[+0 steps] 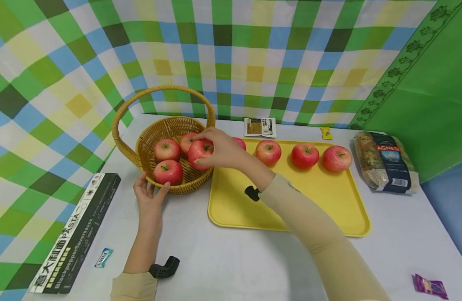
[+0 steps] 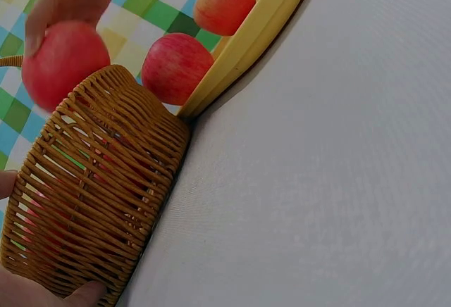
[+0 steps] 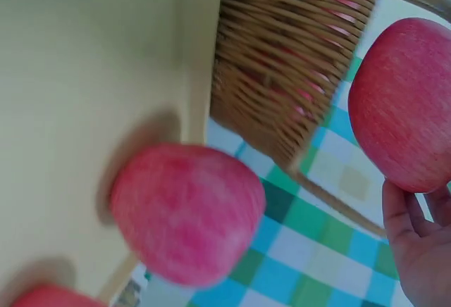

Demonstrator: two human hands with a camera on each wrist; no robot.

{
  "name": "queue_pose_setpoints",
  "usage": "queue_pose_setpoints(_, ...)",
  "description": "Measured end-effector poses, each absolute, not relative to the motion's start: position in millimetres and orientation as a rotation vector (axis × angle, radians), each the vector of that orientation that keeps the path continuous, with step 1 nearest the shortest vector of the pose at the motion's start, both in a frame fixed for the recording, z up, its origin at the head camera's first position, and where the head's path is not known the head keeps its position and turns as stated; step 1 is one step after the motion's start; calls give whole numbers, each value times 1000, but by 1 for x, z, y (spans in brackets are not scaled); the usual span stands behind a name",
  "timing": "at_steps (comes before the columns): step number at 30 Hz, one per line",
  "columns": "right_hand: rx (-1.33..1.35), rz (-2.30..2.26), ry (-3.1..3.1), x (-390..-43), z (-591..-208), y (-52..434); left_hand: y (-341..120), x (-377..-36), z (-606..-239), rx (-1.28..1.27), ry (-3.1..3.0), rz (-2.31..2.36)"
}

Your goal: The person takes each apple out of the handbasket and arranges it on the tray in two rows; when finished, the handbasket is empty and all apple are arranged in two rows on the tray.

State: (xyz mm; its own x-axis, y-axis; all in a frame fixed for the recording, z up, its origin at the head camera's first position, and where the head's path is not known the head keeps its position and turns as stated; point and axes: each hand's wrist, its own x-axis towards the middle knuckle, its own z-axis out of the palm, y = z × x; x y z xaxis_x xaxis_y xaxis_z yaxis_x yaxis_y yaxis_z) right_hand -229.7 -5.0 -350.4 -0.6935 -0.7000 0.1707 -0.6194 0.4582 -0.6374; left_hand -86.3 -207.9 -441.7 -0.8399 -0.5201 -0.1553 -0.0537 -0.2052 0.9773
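Apple (image 1: 200,153) sits gripped in the curled fingers of the right hand (image 1: 221,148) just over the wicker basket (image 1: 185,186), while the left hand (image 1: 149,198), fingers spread against its wall, steadies it on the surface (image 1: 223,259).

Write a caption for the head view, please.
Right hand holds an apple over the basket; left hand steadies its rim.

Right hand (image 1: 221,148) gripping apple (image 1: 200,153) over wicker basket (image 1: 155,129), left hand (image 1: 149,198) steadying basket rim
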Motion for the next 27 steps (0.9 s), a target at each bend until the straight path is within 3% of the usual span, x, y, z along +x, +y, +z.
queue_pose_setpoints(6, -1181, -1046, 2582, -209, -346, 35, -209, -86, -442, 669, -1756, -2117)
queue_pose_setpoints(13, -1142, -936, 2577, -186, -366, 70, -211, -87, -441, 672, -1753, -2116)
queue_pose_setpoints(27, -1153, -758, 2586, -179, -405, 73, -209, -87, -442, 710, -1768, -2118)
